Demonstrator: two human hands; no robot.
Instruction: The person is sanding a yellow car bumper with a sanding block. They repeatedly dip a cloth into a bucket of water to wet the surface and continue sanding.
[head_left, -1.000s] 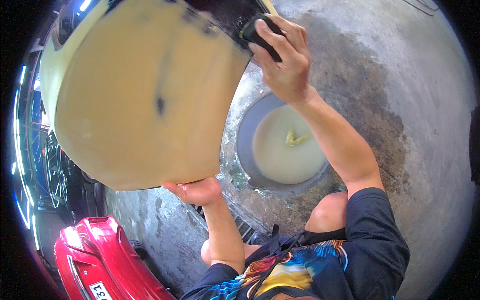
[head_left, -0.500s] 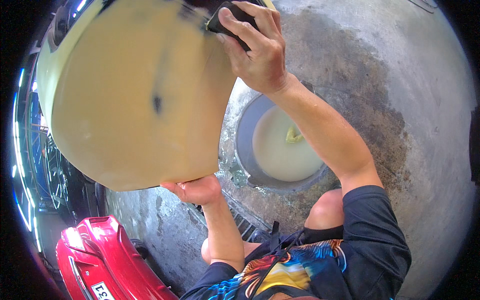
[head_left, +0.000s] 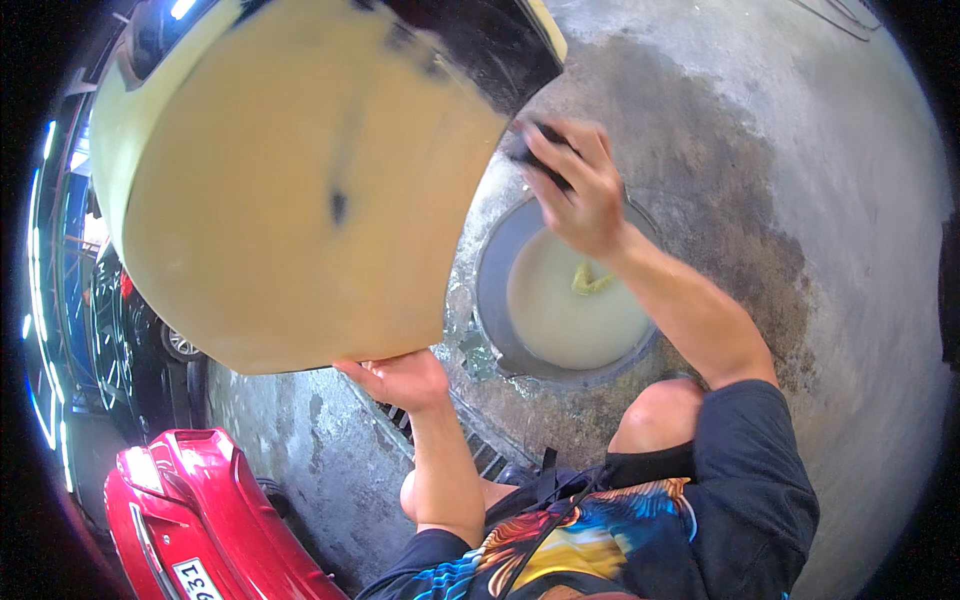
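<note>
A large curved car body panel (head_left: pixel 270 230), coated in beige filler with a dark spot and smoky streak near its middle, fills the upper left. My left hand (head_left: pixel 408 382) grips its lower edge, thumb showing along the rim and fingers partly hidden underneath. Away from the panel's right edge, my right hand (head_left: pixel 585 195) is closed around a black sanding block (head_left: pixel 553 160), slightly blurred. Below that hand stands a grey tub (head_left: pixel 492 290) of cloudy water (head_left: pixel 565 325). In the water lies a yellowish-green strip (head_left: pixel 590 281), its kind unclear.
A red car bumper (head_left: pixel 215 510) with a plate sits at the lower left. A dark car (head_left: pixel 135 340) stands behind the panel on the left. A drain grate (head_left: pixel 480 445) runs across the concrete floor (head_left: pixel 850 230), which has a damp patch right of the tub.
My right hand has moved down and right with the sanding block, off the panel's upper surface and over the tub. A dark upper area of the panel is now uncovered.
</note>
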